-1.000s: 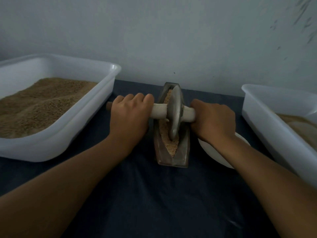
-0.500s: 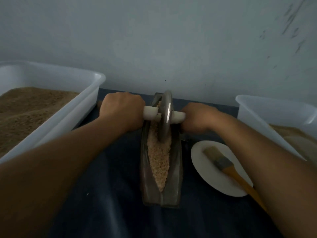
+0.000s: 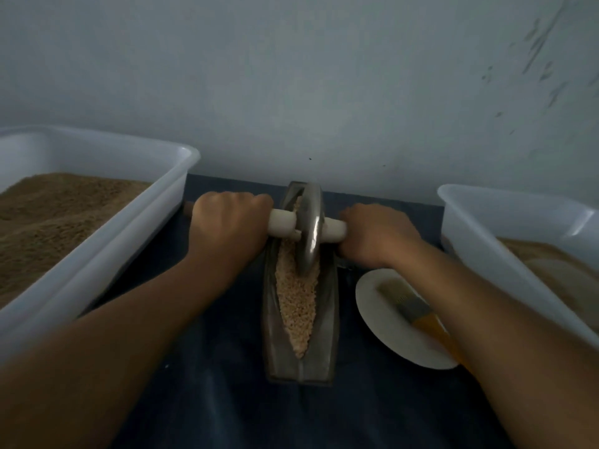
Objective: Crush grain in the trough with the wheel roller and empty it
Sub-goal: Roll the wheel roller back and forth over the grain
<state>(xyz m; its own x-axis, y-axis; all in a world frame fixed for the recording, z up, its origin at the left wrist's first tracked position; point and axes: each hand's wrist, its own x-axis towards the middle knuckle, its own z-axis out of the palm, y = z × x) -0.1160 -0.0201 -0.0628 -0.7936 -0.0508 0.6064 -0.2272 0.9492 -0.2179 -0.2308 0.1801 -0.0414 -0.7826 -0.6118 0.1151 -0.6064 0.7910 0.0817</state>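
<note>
Gripping the pale wooden axle on either side, the left hand (image 3: pixel 228 230) and right hand (image 3: pixel 376 236) each clench it so the grey metal wheel roller (image 3: pixel 310 228) stands upright at the far end of the long boat-shaped metal trough (image 3: pixel 299 319), likely to bear down evenly. Coarse tan grain (image 3: pixel 296 306) lies along the groove, not yet emptied. A white plastic tub of brown meal (image 3: pixel 97 241) crowds the left; a white plate (image 3: pixel 385 325) carrying a yellow-handled brush (image 3: pixel 418 311) sits just beside the trough under the right forearm, with another white tub (image 3: pixel 505 241) beyond.

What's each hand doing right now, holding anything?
Left hand: closed, gripping the left handle of the wheel roller.
Right hand: closed, gripping the roller's right handle.
</note>
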